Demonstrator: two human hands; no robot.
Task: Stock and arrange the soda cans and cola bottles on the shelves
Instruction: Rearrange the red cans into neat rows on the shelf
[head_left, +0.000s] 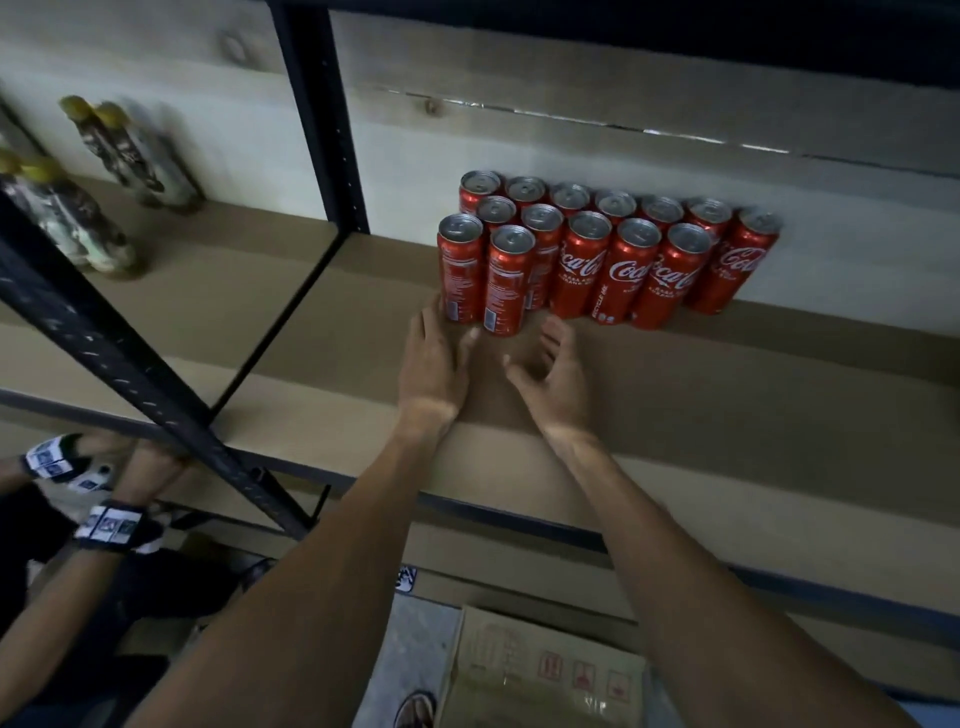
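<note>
Slim red cola cans (597, 254) stand upright, tightly clustered in rows at the shelf's (753, 395) back.

The Coca-Cola cans (582, 260) are bright red with white script lettering and fine white print, and their tops are dull silver. The shelf board (727, 395) under them is plain tan-brown, edged along the front with a dark blue-grey strip. The rack upright (322, 119) is black, dotted with a row of small holes. The back wall (571, 135) is pale whitewashed wood with brown knots. The bottles (130, 156) have yellow caps and mottled green, brown and white labels. The cardboard box (519, 675) is tan with red handling symbols. The wristbands (109, 525) are black with white squares bearing dark marks.
</note>
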